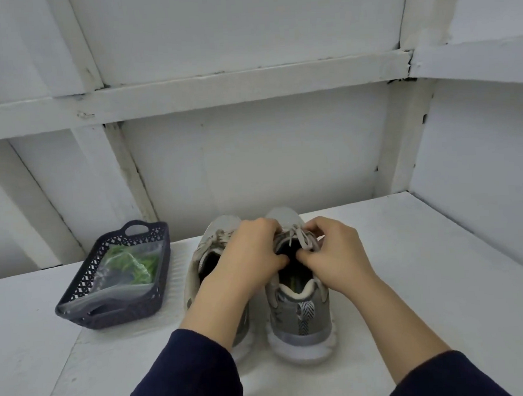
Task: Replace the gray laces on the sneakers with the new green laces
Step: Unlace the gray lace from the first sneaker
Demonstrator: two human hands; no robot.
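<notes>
Obs.: two gray sneakers stand side by side on the white table (412, 280), heels toward the person and toes toward the wall.

Left sneaker (198, 256): still laced in gray, with the person's left forearm lying across it.

Right sneaker (298, 321): both hands are on its lacing.
- Left hand (251, 250): fingers are curled over the front of the right sneaker's lacing, and the thumb is at the edge of the shoe opening. It grips the shoe there. Whether it also pinches a lace is hidden.
- Right hand (334, 254): thumb and forefinger are pressed together, pinching the gray laces (299, 236) near the bow. The other fingers are curled over the side of the shoe.

Dark basket (108, 317): sits on the table to the left of the shoes, near but apart from them. It holds a clear plastic bag (118, 277) with the green laces (145, 264) bunched inside.

Dark blue sleeves (197, 373) cover both forearms.
</notes>
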